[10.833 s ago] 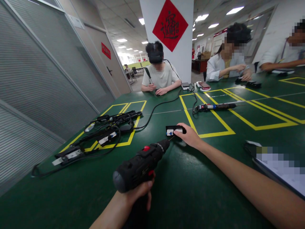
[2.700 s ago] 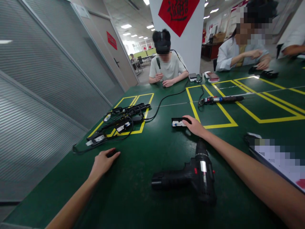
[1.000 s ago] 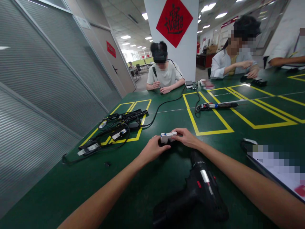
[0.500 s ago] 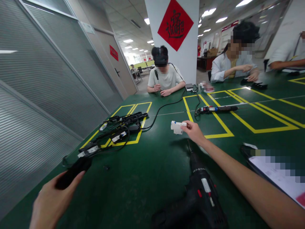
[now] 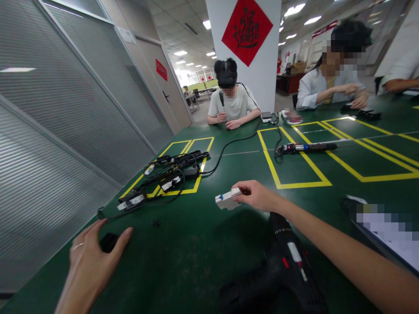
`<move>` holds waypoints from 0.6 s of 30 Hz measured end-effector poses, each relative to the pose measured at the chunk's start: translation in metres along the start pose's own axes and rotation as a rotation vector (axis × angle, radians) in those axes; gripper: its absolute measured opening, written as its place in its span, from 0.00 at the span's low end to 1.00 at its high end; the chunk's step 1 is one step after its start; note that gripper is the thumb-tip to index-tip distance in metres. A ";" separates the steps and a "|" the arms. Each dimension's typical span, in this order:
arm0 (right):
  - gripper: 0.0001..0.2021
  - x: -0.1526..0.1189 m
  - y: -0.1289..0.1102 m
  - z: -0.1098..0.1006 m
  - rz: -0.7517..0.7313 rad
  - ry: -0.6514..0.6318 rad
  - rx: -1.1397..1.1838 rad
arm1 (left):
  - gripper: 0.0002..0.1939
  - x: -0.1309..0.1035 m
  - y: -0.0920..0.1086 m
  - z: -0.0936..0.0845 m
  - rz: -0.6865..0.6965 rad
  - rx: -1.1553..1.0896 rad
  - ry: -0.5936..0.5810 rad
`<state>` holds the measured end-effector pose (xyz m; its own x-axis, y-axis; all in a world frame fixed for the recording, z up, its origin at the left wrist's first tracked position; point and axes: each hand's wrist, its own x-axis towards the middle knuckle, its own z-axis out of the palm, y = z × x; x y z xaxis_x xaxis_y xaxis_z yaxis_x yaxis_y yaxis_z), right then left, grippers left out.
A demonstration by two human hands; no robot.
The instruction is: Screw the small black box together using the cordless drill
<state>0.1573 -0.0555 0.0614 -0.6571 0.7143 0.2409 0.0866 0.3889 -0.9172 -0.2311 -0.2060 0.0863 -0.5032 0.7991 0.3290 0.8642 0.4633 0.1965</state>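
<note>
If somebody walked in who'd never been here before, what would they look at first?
Probably the big red diamond-shaped sign with black writing, high on the white pillar. Next might be the chunky black power drill with red buttons, lying on the dark green table below the right forearm. Near the middle, the right hand holds a small white block with a blue bit.

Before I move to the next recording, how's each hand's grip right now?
Left hand: open, thumb and fingers apart around a black piece; contact can't be told.
Right hand: closed, holding a white module.
</note>
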 end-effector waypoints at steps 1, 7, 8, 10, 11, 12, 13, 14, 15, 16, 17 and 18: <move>0.08 -0.001 -0.003 0.004 -0.003 -0.066 -0.002 | 0.36 -0.007 0.024 -0.001 0.109 -0.048 -0.014; 0.09 -0.006 -0.003 0.032 -0.049 -0.199 0.026 | 0.31 -0.051 0.166 0.018 0.651 -0.343 -0.461; 0.09 -0.006 0.000 0.035 -0.048 -0.208 0.052 | 0.27 -0.054 0.181 0.024 0.678 -0.350 -0.501; 0.10 -0.005 0.006 0.037 -0.034 -0.200 0.094 | 0.19 -0.055 0.199 0.037 0.700 -0.349 -0.542; 0.13 -0.004 0.009 0.037 -0.019 -0.174 0.090 | 0.18 -0.052 0.202 0.042 0.697 -0.342 -0.550; 0.16 -0.004 0.013 0.037 0.002 -0.134 0.062 | 0.18 -0.048 0.200 0.045 0.683 -0.328 -0.551; 0.19 -0.005 0.016 0.036 0.031 -0.082 0.008 | 0.19 -0.041 0.194 0.045 0.658 -0.307 -0.546; 0.22 -0.005 0.019 0.035 0.061 -0.035 -0.070 | 0.21 -0.033 0.184 0.043 0.615 -0.278 -0.527; 0.24 -0.006 0.021 0.033 0.087 -0.007 -0.159 | 0.24 -0.023 0.171 0.037 0.563 -0.246 -0.502; 0.23 -0.008 0.022 0.033 0.103 -0.002 -0.246 | 0.24 -0.012 0.153 0.029 0.513 -0.213 -0.480; 0.22 -0.009 0.023 0.032 0.109 -0.015 -0.321 | 0.23 0.001 0.133 0.017 0.464 -0.179 -0.456; 0.20 -0.010 0.023 0.031 0.107 -0.041 -0.377 | 0.24 0.014 0.111 0.004 0.404 -0.140 -0.416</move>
<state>0.1421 -0.0717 0.0277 -0.6579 0.7417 0.1308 0.4202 0.5055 -0.7536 -0.1422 -0.1417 0.1089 -0.0658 0.9977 0.0190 0.9639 0.0586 0.2598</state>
